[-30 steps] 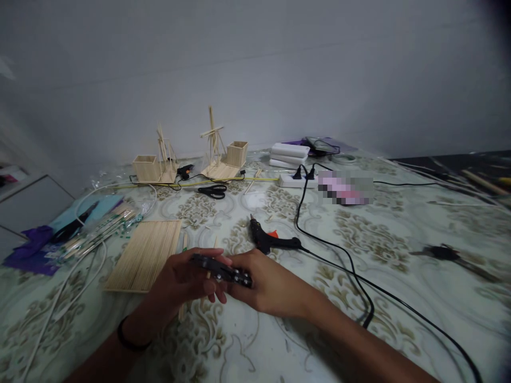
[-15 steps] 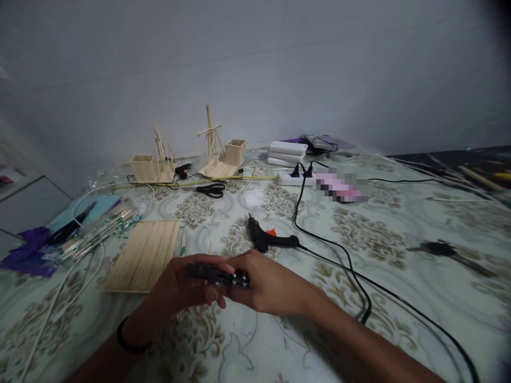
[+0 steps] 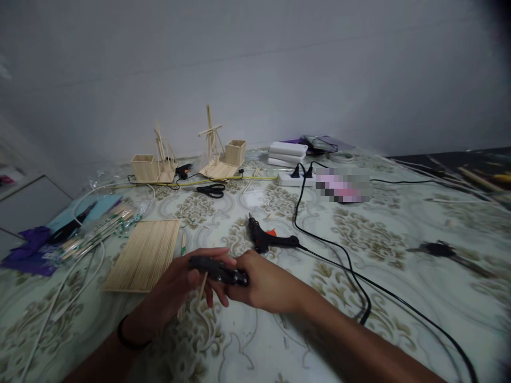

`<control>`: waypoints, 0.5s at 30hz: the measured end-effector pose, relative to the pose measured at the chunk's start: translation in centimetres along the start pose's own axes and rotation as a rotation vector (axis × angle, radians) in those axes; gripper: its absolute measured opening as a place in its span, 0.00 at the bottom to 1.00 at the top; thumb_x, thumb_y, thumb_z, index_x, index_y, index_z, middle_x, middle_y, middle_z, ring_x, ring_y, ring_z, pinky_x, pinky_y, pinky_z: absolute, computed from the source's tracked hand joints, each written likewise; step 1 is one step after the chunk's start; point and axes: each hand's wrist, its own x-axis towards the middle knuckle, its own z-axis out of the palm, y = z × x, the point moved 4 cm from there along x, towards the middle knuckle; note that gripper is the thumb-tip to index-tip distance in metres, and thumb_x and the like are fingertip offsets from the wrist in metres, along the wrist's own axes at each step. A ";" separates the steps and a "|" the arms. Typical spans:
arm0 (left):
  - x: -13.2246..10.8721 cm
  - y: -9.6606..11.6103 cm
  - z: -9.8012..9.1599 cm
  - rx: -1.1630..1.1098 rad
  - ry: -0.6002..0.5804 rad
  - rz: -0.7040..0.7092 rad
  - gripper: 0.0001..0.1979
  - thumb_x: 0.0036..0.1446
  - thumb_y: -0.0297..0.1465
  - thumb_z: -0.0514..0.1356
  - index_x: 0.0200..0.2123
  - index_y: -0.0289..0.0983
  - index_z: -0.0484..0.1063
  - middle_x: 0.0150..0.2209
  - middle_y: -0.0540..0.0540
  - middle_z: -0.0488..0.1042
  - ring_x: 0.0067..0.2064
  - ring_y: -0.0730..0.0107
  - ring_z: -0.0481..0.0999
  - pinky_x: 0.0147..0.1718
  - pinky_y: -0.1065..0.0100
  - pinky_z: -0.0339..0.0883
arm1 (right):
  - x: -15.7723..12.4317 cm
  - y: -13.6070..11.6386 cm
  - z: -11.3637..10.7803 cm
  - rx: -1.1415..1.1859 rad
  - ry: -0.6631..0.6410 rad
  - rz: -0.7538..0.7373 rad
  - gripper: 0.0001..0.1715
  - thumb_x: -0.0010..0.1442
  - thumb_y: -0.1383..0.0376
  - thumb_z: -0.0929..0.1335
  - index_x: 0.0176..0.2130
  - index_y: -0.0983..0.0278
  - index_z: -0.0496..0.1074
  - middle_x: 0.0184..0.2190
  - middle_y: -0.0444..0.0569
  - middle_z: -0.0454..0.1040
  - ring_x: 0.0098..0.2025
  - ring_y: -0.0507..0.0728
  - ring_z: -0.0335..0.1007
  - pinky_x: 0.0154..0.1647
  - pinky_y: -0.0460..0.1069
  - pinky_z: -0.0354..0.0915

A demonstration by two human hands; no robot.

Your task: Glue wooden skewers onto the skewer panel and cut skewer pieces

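Holding a black metal hand tool point(image 3: 217, 270), the right hand's grip point(image 3: 259, 279) is wrapping round its rear end, nearer the wearer than the black glue gun with an orange trigger point(image 3: 260, 238). Left of that gun, the left hand's half-curled grip point(image 3: 178, 279) is pinching a thin pale wooden stick point(image 3: 203, 287). Bracing the stick square to the tool is probably helping; whether the jaws are biting, I cannot tell.

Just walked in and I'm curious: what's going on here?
The person's right hand holds a dark tool; the left hand is at its other end, with a thin wooden stick showing there. A glue gun lies beyond the hands, a flat stick panel to the left, and two stick models stand at the back.
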 end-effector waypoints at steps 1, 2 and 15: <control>0.0 0.2 0.0 -0.012 0.020 0.018 0.25 0.71 0.47 0.61 0.64 0.42 0.77 0.59 0.33 0.80 0.36 0.60 0.88 0.30 0.68 0.77 | 0.0 0.0 0.1 0.019 -0.027 -0.007 0.07 0.58 0.71 0.71 0.30 0.63 0.80 0.26 0.41 0.78 0.27 0.52 0.68 0.32 0.45 0.62; 0.0 0.3 -0.1 -0.022 0.055 0.035 0.24 0.72 0.47 0.58 0.64 0.42 0.76 0.58 0.34 0.80 0.36 0.60 0.87 0.29 0.67 0.77 | 0.1 0.2 0.1 0.044 -0.042 -0.008 0.07 0.59 0.71 0.70 0.31 0.63 0.79 0.26 0.41 0.76 0.27 0.51 0.66 0.31 0.45 0.61; 0.1 -0.5 -2.2 0.174 0.377 -0.019 0.21 0.59 0.30 0.73 0.54 0.43 0.76 0.46 0.49 0.75 0.37 0.71 0.82 0.38 0.69 0.75 | 0.3 1.9 -1.2 0.177 0.300 0.156 0.20 0.64 0.53 0.69 0.26 0.60 0.65 0.20 0.39 0.66 0.24 0.52 0.60 0.27 0.49 0.53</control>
